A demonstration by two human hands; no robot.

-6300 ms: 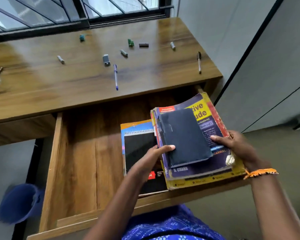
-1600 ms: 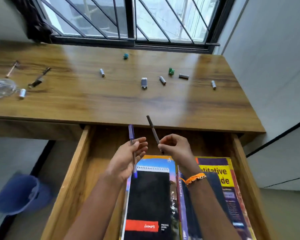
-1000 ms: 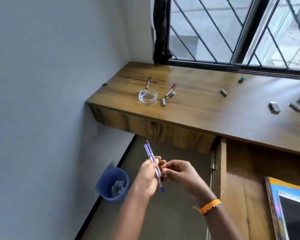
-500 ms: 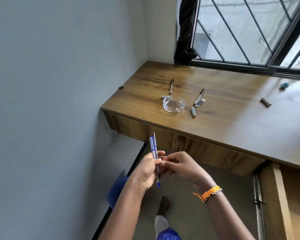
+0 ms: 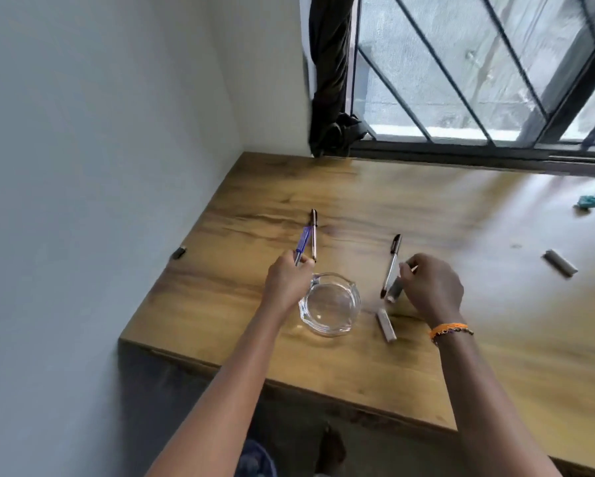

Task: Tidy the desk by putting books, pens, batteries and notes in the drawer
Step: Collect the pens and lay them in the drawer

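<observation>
Over wooden desk (image 5: pixel 323 197), beside glass ashtray (image 5: pixel 330 309): left hand (image 5: pixel 285 280) clamped on blue pen (image 5: pixel 61 239) next to a lying black-capped pen (image 5: pixel 313 235); right hand (image 5: pixel 430 287), fingers curled near second pen (image 5: pixel 392 263), grip unclear; battery (image 5: pixel 386 325) just below.

Clear glass ashtray (image 5: pixel 330 304) on wooden desk (image 5: pixel 495 321), just below and right of the left hand, left of the right hand. Barred window (image 5: pixel 478 70) well beyond both hands. Dark bunched curtain (image 5: pixel 330 80) beyond the left hand. Grey wall (image 5: pixel 100 166) to its left.
</observation>
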